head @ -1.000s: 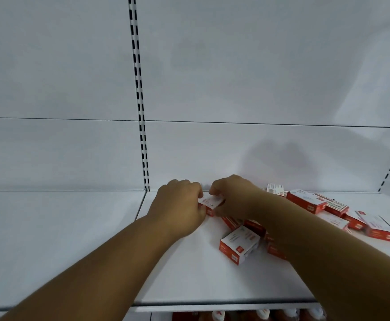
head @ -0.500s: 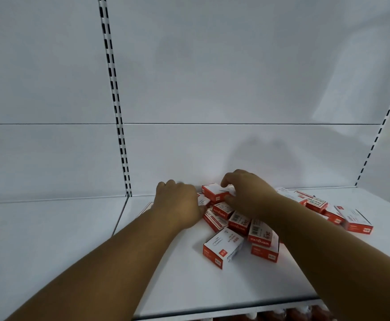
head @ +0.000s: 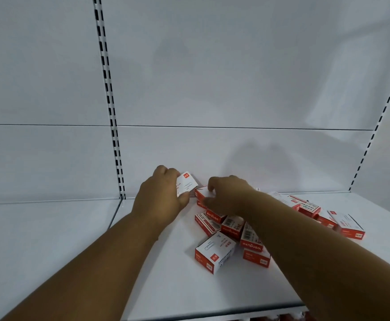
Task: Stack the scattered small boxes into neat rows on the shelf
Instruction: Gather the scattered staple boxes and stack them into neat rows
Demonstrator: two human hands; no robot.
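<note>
2 hands are extended over a smooth white metal shelf (head: 78,251). 1 small red-and-white cardboard box (head: 185,185) is pinched upright by the left hand (head: 163,198), fingers curled. Right hand (head: 226,195) is curled on a flat box (head: 201,194) atop the loose pile (head: 231,230). Boxes behind the right forearm are partly hidden.

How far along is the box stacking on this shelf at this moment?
Early. Done: no neat row is visible yet. In hand: the left hand holds one box raised near the back wall, and the right hand grips another box at the back of the pile. Left: the loose red-and-white boxes jumbled across the shelf, including those to the right.
</note>
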